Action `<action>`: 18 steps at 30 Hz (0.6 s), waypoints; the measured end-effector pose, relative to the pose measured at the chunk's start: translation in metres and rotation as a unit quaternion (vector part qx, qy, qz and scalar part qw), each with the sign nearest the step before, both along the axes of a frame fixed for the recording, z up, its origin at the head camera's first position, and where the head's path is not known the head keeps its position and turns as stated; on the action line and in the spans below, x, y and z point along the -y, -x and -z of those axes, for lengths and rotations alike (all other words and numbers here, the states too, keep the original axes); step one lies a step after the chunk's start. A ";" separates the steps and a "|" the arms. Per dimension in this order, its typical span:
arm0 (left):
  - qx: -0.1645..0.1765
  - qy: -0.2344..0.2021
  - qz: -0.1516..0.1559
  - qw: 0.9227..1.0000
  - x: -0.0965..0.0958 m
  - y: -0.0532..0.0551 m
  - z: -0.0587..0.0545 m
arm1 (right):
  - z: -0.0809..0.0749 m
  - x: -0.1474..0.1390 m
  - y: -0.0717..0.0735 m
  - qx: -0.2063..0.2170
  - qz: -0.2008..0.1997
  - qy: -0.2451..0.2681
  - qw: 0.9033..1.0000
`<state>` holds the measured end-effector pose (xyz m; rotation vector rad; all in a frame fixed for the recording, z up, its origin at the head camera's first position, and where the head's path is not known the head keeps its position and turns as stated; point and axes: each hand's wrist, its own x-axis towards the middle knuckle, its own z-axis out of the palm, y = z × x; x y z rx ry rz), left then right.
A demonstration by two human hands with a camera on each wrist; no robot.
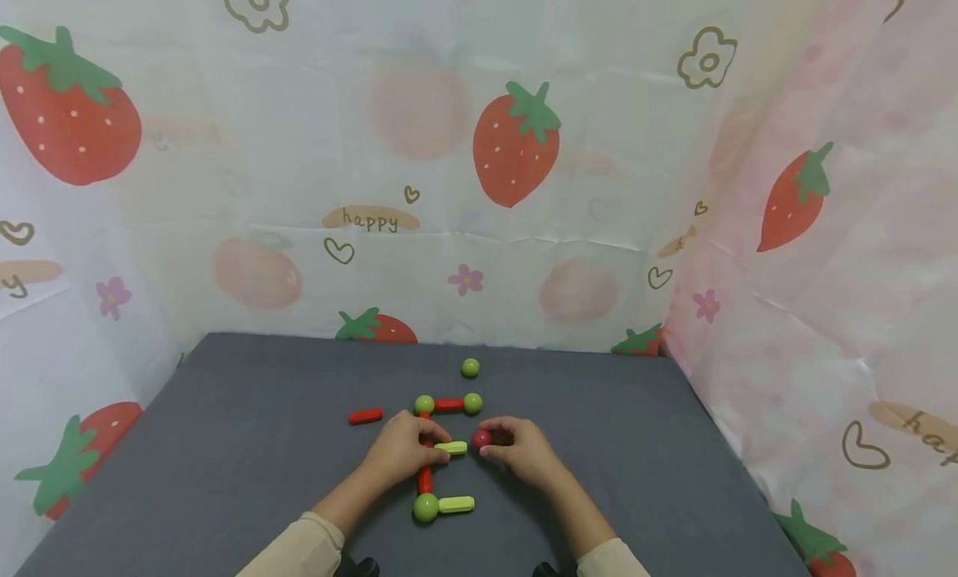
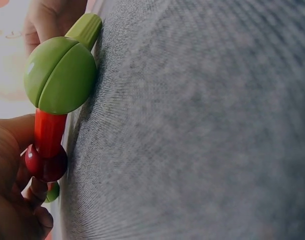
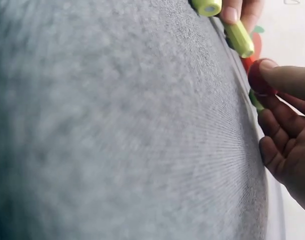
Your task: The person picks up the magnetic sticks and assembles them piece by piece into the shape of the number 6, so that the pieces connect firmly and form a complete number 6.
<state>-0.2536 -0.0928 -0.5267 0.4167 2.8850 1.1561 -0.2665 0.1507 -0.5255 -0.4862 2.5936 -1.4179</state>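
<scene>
My left hand (image 1: pixel 397 454) reaches over the middle of a joined ball-and-rod frame. Its thumb and fingertips pinch a yellow-green rod (image 1: pixel 453 448) near the rod's left end. A dark red ball (image 2: pixel 46 164) shows beside these fingers in the left wrist view, on the end of a red rod (image 2: pixel 50 131). Between thumb and fingers my right hand (image 1: pixel 525 454) holds another red ball (image 1: pixel 481 439), just right of the rod's free end, with a small gap. In the right wrist view, the thumb lies across this red ball (image 3: pixel 261 77).
Nearest me, the frame ends in a green ball (image 1: pixel 426 508) with a yellow-green rod (image 1: pixel 456 505). Its far side has two green balls (image 1: pixel 424 405) joined by a red rod (image 1: pixel 449 405). A loose green ball (image 1: pixel 470 367) and loose red rod (image 1: pixel 365 416) lie on the grey cloth (image 1: pixel 247 444).
</scene>
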 end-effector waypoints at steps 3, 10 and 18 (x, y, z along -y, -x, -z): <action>-0.005 0.000 0.001 1.000 -0.001 0.001 0.001 | 0.000 0.001 -0.001 0.007 -0.008 -0.004 1.000; 0.001 0.005 0.005 1.000 -0.003 0.000 0.001 | 0.002 0.002 -0.002 0.023 -0.011 -0.022 0.999; -0.001 0.025 0.013 1.000 -0.001 0.001 -0.002 | 0.002 0.002 -0.001 0.027 -0.020 -0.021 0.999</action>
